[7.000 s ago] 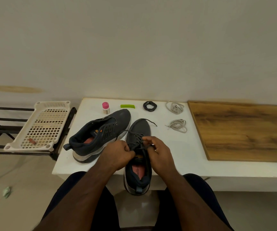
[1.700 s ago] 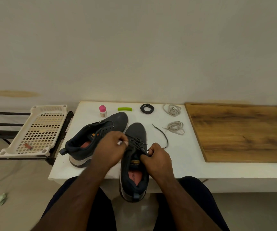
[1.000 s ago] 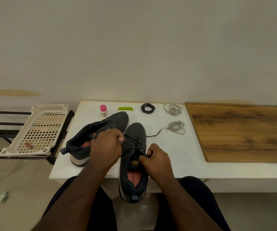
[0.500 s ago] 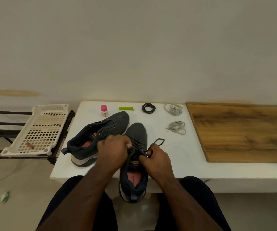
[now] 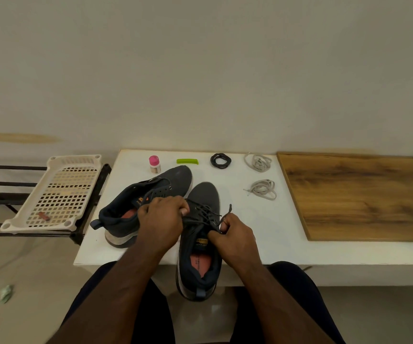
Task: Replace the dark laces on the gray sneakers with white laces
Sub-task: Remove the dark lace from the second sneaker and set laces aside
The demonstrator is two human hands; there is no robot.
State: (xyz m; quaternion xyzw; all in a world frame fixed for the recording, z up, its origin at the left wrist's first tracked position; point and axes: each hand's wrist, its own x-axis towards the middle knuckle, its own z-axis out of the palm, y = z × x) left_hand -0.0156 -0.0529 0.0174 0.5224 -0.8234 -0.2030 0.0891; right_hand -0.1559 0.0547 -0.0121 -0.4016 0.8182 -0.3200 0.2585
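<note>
Two dark gray sneakers lie on the white table point(image 5: 270, 234). The left sneaker point(image 5: 151, 194) lies tilted, without laces in its visible eyelets. The right sneaker point(image 5: 200, 234) points away from me, heel over the table's front edge, with a dark lace point(image 5: 208, 216) still threaded. My left hand point(image 5: 160, 219) pinches the lace at the shoe's left side. My right hand point(image 5: 232, 237) grips the lace's free end, which sticks up by the shoe's right side. Two bundles of white laces point(image 5: 259, 162) point(image 5: 262, 189) and a coiled dark lace point(image 5: 221, 160) lie farther back.
A pink-capped small bottle point(image 5: 154, 164) and a green clip point(image 5: 187, 161) sit at the table's far edge. A wooden board point(image 5: 364, 194) covers the right part. A perforated cream tray point(image 5: 59, 194) rests on a black rack to the left.
The right sneaker's lace has been loosened. Its free end, which lay stretched out on the table to the right, is now drawn in short and stands up by my right hand.
</note>
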